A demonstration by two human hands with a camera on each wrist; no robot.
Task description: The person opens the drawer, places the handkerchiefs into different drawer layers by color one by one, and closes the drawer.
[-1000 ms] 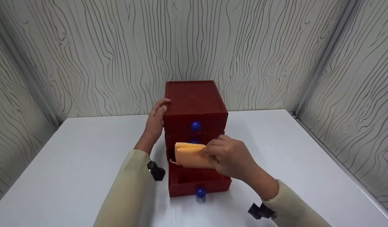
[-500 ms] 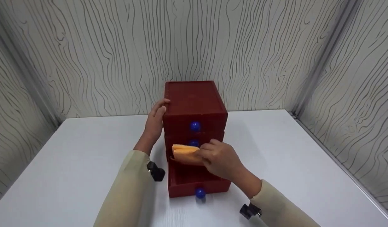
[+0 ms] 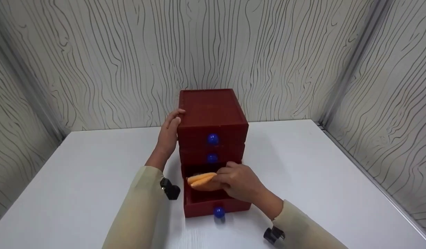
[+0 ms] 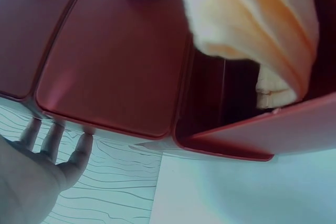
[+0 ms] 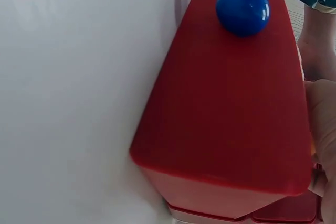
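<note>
A dark red cabinet (image 3: 210, 107) with blue ball knobs stands in the middle of the head view, its bottom drawer (image 3: 233, 205) pulled out. My left hand (image 3: 168, 133) rests against the cabinet's left side; in the left wrist view its fingertips touch that side. With fingers and thumb, my right hand (image 3: 238, 181) pinches a folded orange cloth (image 3: 203, 182) by its right end. The cloth is tilted and partly inside the drawer. A pale piece (image 4: 273, 88) shows under the cloth in the left wrist view; I cannot tell whether it belongs to it.
The cabinet stands on a white table (image 3: 105, 180). Behind it rises a wood-grain patterned wall (image 3: 213, 45), with another panel (image 3: 396, 121) at the right. The upper drawer (image 3: 195, 136) and the middle drawer (image 3: 193, 155) are closed.
My right hand has moved left and down with the cloth, from in front of the middle drawer to within the bottom drawer's opening. The left hand holds its place.
</note>
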